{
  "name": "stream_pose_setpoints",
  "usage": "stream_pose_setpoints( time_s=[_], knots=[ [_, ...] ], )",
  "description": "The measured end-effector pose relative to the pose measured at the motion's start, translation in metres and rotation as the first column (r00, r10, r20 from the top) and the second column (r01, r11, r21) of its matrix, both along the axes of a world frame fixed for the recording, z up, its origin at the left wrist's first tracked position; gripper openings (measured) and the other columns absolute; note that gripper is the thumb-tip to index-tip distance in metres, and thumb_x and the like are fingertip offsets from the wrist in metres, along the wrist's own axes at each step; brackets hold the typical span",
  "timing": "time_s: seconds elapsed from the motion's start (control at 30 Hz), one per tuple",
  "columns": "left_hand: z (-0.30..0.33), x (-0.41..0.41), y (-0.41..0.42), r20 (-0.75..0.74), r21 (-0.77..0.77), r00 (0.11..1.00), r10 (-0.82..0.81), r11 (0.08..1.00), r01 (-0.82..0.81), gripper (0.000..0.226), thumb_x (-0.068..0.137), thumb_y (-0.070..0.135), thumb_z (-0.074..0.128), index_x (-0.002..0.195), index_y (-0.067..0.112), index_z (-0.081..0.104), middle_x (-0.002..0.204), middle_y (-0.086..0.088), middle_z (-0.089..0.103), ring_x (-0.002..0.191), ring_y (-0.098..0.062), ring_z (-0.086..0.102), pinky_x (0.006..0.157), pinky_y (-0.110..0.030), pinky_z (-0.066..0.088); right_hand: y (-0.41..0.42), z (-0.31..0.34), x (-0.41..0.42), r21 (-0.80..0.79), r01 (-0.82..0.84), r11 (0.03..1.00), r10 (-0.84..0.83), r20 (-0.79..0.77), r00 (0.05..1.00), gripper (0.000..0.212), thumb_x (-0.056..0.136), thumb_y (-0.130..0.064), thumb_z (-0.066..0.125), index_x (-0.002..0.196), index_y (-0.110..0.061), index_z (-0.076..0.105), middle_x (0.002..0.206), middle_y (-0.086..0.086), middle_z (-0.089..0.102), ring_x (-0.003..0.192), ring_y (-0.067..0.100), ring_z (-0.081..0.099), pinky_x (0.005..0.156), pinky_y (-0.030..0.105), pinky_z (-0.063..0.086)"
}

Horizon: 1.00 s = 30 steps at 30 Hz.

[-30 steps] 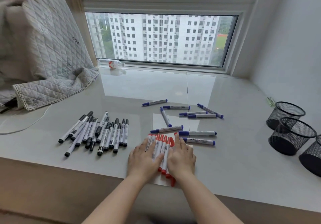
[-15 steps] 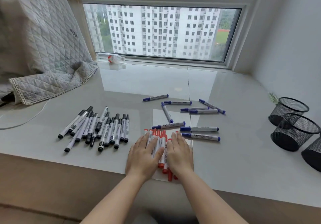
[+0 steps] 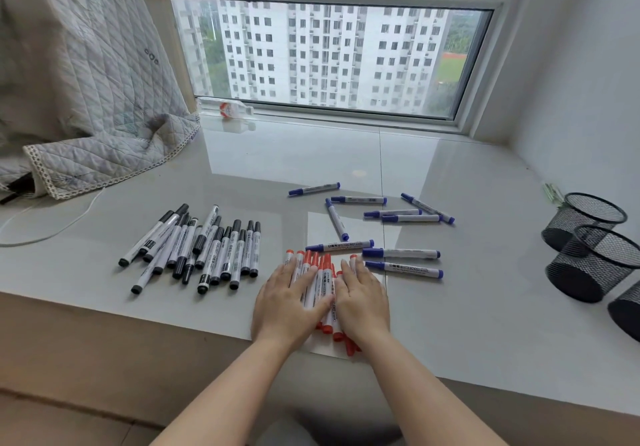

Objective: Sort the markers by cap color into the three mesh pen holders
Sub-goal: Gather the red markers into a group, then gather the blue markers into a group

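Note:
Several red-capped markers (image 3: pixel 322 279) lie side by side near the sill's front edge. My left hand (image 3: pixel 287 302) and my right hand (image 3: pixel 362 298) rest flat on them, palms down, fingers together, pressing the bunch from both sides. A heap of black-capped markers (image 3: pixel 204 246) lies to the left. Blue-capped markers (image 3: pixel 388 234) are scattered behind and to the right. Three black mesh pen holders stand at the right edge: the far one (image 3: pixel 585 220), the middle one (image 3: pixel 595 265), and the near one (image 3: pixel 628 312), cut off by the frame.
A quilted grey blanket (image 3: pixel 86 106) drapes over the sill's left end, with a white cable (image 3: pixel 52 231) running from under it. A plastic bottle (image 3: pixel 227 108) lies by the window frame. The white wall (image 3: pixel 588 99) closes the right side.
My hands have stayed on the red-capped markers, drawing them slightly closer together. The camera has tilted a little, shifting the scene upward in view.

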<state>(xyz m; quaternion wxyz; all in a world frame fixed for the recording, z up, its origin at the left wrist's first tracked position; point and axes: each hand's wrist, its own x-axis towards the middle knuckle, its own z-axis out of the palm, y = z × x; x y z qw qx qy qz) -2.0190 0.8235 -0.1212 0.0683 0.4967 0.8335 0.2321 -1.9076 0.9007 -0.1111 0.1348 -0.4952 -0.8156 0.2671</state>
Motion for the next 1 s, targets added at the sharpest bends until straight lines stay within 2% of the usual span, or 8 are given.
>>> stream_pose_setpoints(
  time_s=[0.13, 0.27, 0.37, 0.47, 0.57, 0.67, 0.73, 1.0],
  knots=[
    [0.001, 0.001, -0.002, 0.011, 0.034, 1.000, -0.019, 0.999, 0.019, 0.064, 0.081, 0.069, 0.038, 0.140, 0.044, 0.032, 0.157, 0.013, 0.007, 0.143, -0.008, 0.006, 0.115, -0.029, 0.006, 0.001, 0.001, 0.000, 0.001, 0.018, 1.000, -0.018, -0.034, 0.999, 0.048, 0.099, -0.037, 0.025, 0.146, -0.029, 0.023, 0.158, -0.008, 0.010, 0.144, 0.010, 0.008, 0.116, 0.031, 0.004],
    [0.004, -0.001, -0.003, 0.078, 0.082, 0.997, -0.029, 0.996, 0.022, 0.058, 0.086, 0.061, 0.042, 0.139, 0.039, 0.037, 0.156, 0.012, 0.013, 0.142, -0.008, 0.010, 0.116, -0.032, 0.011, 0.007, 0.001, 0.006, -0.038, 0.070, 0.997, -0.076, -0.226, 0.971, 0.043, 0.097, -0.032, 0.036, 0.140, -0.022, 0.039, 0.151, -0.006, 0.030, 0.140, 0.011, 0.022, 0.114, 0.031, 0.015],
    [0.014, 0.002, 0.002, 0.026, 0.155, 0.998, -0.059, 0.986, 0.055, 0.052, 0.088, 0.054, 0.044, 0.136, 0.033, 0.043, 0.152, 0.009, 0.023, 0.140, -0.010, 0.017, 0.115, -0.033, 0.018, 0.013, 0.003, 0.015, 0.018, 0.080, 0.997, -0.067, -0.382, 0.922, 0.032, 0.095, -0.024, 0.045, 0.125, -0.018, 0.054, 0.129, -0.004, 0.049, 0.126, 0.012, 0.038, 0.102, 0.022, 0.027],
    [0.033, 0.004, 0.018, -0.066, 0.238, 0.996, -0.060, 0.969, 0.074, 0.042, 0.090, 0.046, 0.046, 0.128, 0.029, 0.051, 0.144, 0.007, 0.035, 0.133, -0.013, 0.029, 0.109, -0.032, 0.025, 0.028, 0.007, 0.031, 0.188, 0.104, 0.977, -0.012, -0.433, 0.901, 0.021, 0.090, -0.015, 0.051, 0.108, -0.019, 0.062, 0.104, -0.010, 0.053, 0.108, 0.013, 0.048, 0.090, 0.020, 0.034],
    [0.047, -0.001, 0.044, -0.043, 0.208, 0.999, -0.030, 0.977, 0.039, 0.038, 0.090, 0.038, 0.050, 0.126, 0.026, 0.052, 0.140, 0.004, 0.037, 0.128, -0.015, 0.033, 0.106, -0.035, 0.029, 0.058, 0.010, 0.051, 0.332, 0.107, 0.937, -0.011, -0.278, 0.960, 0.025, 0.089, -0.015, 0.052, 0.112, -0.018, 0.061, 0.112, -0.003, 0.057, 0.109, 0.017, 0.047, 0.090, 0.024, 0.034],
    [0.051, -0.005, 0.076, -0.010, 0.053, 0.999, -0.042, 0.998, 0.042, 0.040, 0.087, 0.035, 0.053, 0.127, 0.029, 0.050, 0.140, 0.003, 0.037, 0.129, -0.017, 0.031, 0.105, -0.037, 0.031, 0.088, 0.009, 0.066, 0.351, -0.045, 0.935, 0.017, 0.083, 0.996, 0.040, 0.092, -0.034, 0.047, 0.131, -0.026, 0.048, 0.136, -0.005, 0.045, 0.125, 0.016, 0.034, 0.104, 0.031, 0.027],
    [0.049, -0.007, 0.095, -0.007, -0.067, 0.998, -0.059, 0.996, 0.059, 0.046, 0.085, 0.036, 0.055, 0.130, 0.031, 0.047, 0.141, 0.000, 0.037, 0.130, -0.019, 0.030, 0.105, -0.038, 0.033, 0.102, 0.005, 0.072, 0.330, -0.113, 0.937, 0.046, 0.204, 0.978, 0.047, 0.092, -0.047, 0.042, 0.136, -0.029, 0.041, 0.140, -0.008, 0.040, 0.130, 0.014, 0.029, 0.108, 0.032, 0.022],
    [0.038, -0.011, 0.154, -0.074, -0.343, 0.989, -0.125, 0.935, 0.093, 0.071, 0.074, 0.063, 0.061, 0.134, 0.032, 0.041, 0.139, -0.009, 0.038, 0.126, -0.026, 0.036, 0.099, -0.039, 0.038, 0.137, -0.004, 0.085, 0.380, -0.143, 0.914, 0.066, 0.208, 0.976, 0.042, 0.091, -0.050, 0.043, 0.127, -0.030, 0.048, 0.124, -0.009, 0.048, 0.115, 0.014, 0.039, 0.096, 0.028, 0.029]
  ],
)
